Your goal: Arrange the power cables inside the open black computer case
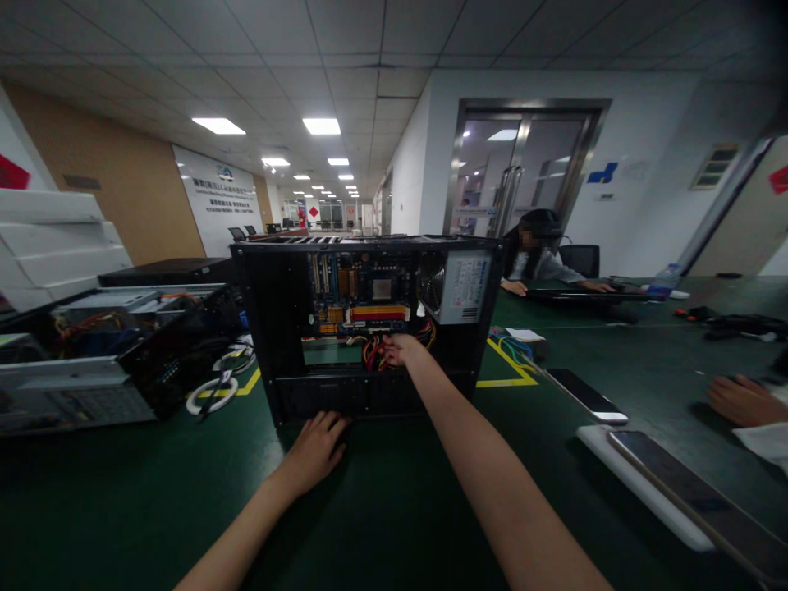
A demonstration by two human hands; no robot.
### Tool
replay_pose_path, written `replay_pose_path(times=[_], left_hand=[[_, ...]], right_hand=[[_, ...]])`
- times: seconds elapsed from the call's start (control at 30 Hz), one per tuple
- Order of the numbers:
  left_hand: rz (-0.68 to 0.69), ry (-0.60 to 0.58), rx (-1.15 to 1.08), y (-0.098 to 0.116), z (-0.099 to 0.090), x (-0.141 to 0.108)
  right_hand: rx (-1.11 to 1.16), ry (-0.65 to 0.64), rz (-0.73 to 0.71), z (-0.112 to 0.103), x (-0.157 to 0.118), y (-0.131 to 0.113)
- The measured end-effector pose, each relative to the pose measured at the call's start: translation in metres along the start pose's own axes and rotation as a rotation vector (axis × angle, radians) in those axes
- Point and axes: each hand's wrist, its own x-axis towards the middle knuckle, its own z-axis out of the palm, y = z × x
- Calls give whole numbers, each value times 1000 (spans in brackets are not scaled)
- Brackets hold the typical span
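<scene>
An open black computer case [326,398] stands upright in front of me on the green table [394,509]. Inside it are a motherboard [329,287] with red and yellow memory slots and, at the upper right, a silver power supply [465,283]. My right hand [400,350] reaches into the case below the motherboard, its fingers closed on a bundle of colored cables [372,355]; the fingertips are partly hidden among the wires. My left hand [317,447] lies with fingers spread on the table, its fingertips at the lower front edge of the case.
Left stands another opened computer case [80,402], with a white coiled cable [213,397] beside it. To the right lie a phone [584,394], a white slab [640,488] and a second phone [689,484]. A person [545,264] sits opposite; another person's hand [744,400] rests at right.
</scene>
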Motion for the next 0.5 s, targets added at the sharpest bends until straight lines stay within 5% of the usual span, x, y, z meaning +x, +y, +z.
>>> replay_pose_path(times=[0.5], left_hand=[[-3,-18,-5,1,-2,1]], right_hand=[[-145,37,-58,1,0,-2]])
